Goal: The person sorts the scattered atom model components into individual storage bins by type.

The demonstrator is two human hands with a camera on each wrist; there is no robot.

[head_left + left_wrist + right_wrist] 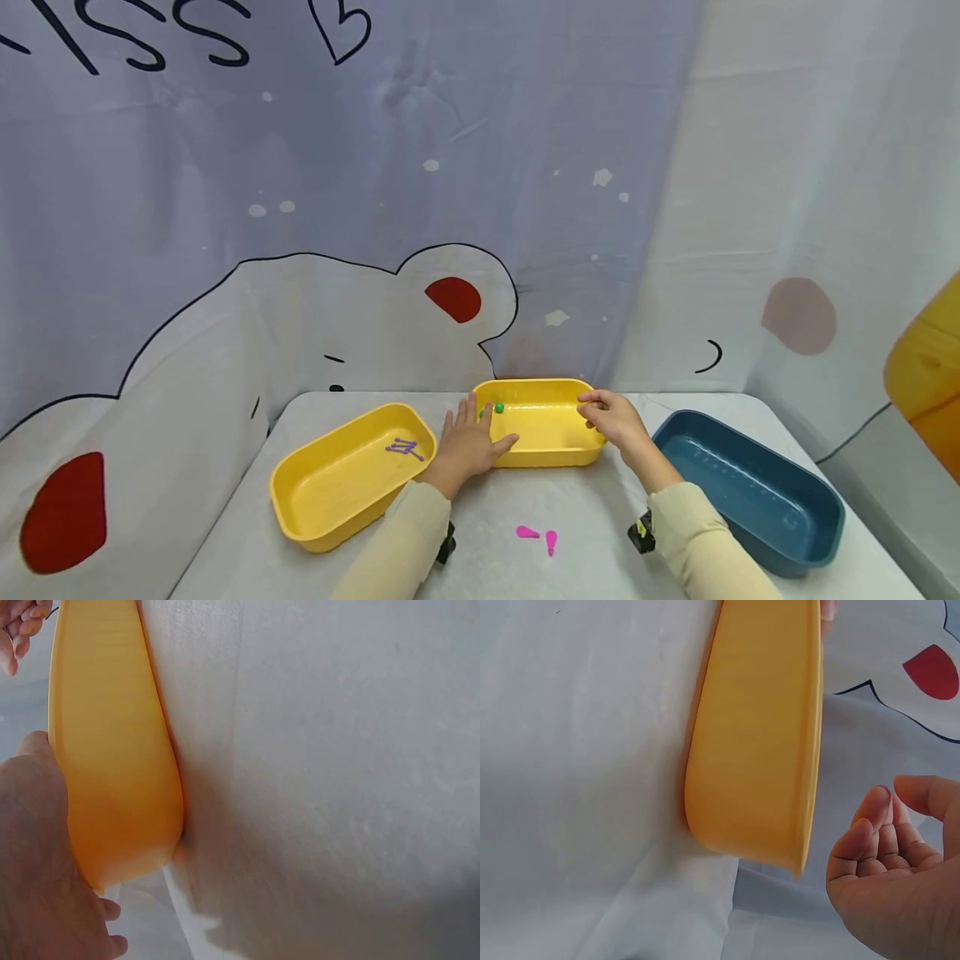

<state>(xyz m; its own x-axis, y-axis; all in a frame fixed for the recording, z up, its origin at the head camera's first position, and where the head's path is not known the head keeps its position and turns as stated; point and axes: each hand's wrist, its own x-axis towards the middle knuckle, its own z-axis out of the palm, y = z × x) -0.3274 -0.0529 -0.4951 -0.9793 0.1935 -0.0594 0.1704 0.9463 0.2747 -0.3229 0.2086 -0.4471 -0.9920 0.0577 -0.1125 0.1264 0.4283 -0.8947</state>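
Note:
A yellow tray (555, 457) stands at the back of the table, with a green ball (499, 407) near its left end. Part of another green item shows between the fingers of my left hand (465, 446). That hand lies spread over the tray's left end, fingers fairly straight, against the rim in the left wrist view. My right hand (615, 419) hovers at the tray's right end. In the right wrist view its fingers (853, 844) are loosely curled, the thumb close to the index fingertip, and nothing shows in the palm.
Left stands a second yellow tray (322, 492) holding several small purple pieces (405, 448). A dark blue tray (757, 492) is on the right. Two pink pieces, one a pink spoon-like piece (527, 532), lie at the table's front. A printed curtain (450, 167) hangs behind.

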